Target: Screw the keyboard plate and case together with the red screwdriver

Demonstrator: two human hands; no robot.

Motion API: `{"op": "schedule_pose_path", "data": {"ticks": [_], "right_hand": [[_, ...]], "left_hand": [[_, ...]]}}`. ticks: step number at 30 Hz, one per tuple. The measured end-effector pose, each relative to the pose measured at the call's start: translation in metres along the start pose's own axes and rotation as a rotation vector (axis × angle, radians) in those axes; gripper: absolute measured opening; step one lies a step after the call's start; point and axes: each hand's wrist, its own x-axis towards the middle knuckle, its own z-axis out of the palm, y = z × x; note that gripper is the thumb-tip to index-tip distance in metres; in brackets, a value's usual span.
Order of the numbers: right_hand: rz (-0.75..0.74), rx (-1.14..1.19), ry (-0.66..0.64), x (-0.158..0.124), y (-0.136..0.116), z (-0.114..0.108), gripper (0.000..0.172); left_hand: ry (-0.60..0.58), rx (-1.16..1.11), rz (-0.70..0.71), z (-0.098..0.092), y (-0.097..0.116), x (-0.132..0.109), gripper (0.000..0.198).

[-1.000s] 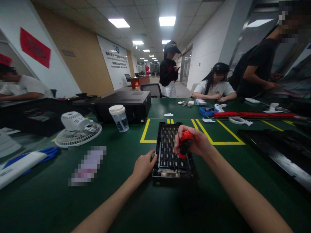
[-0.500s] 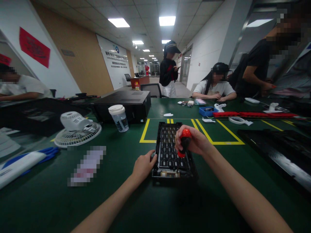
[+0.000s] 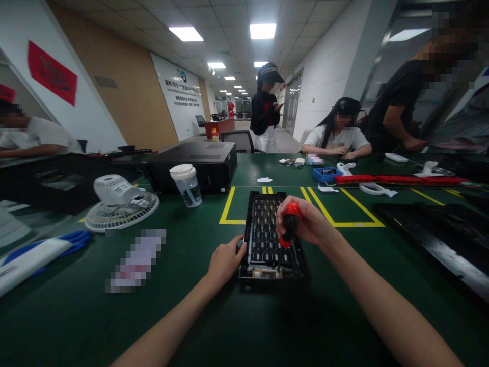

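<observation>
A black plastic panel point(image 3: 263, 239) with a honeycomb-like grid lies flat on the green table in front of me. My left hand point(image 3: 226, 259) is closed on its left edge, with the thumb along the rim; the fingertips are partly hidden. In my right hand point(image 3: 305, 219) is a red-and-black screwdriver point(image 3: 292, 223), gripped by the handle above the panel's right side. Its thin shaft points down at the panel's near end, close to a small tan part point(image 3: 263, 273). Whether the tip touches a screw is too small to tell.
A lidded plastic cup point(image 3: 187, 186) and a white fan point(image 3: 122, 204) stand to the left, before a large black case point(image 3: 194, 160). Blue-and-white gloves point(image 3: 46, 255) lie far left. A blue tray point(image 3: 324, 175) and a long black panel point(image 3: 439, 244) are to the right. Several people are around.
My right hand and the screwdriver have shifted only slightly, the shaft now showing more clearly. My left hand stays on the panel. At the right, the standing person's arm has moved a little.
</observation>
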Motion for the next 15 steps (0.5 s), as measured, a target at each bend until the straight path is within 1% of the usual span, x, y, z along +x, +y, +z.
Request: {"op": "schedule_pose_path", "data": {"ticks": [8, 15], "right_hand": [[-0.017, -0.024, 0.012, -0.0024, -0.0016, 0.0005, 0.029], [-0.014, -0.047, 0.031, -0.0032, -0.0037, 0.0058, 0.025]], "left_hand": [[0.008, 0.024, 0.013, 0.0019, -0.002, 0.0011, 0.043], [-0.002, -0.006, 0.007, 0.0004, -0.0008, 0.0002, 0.042]]}}
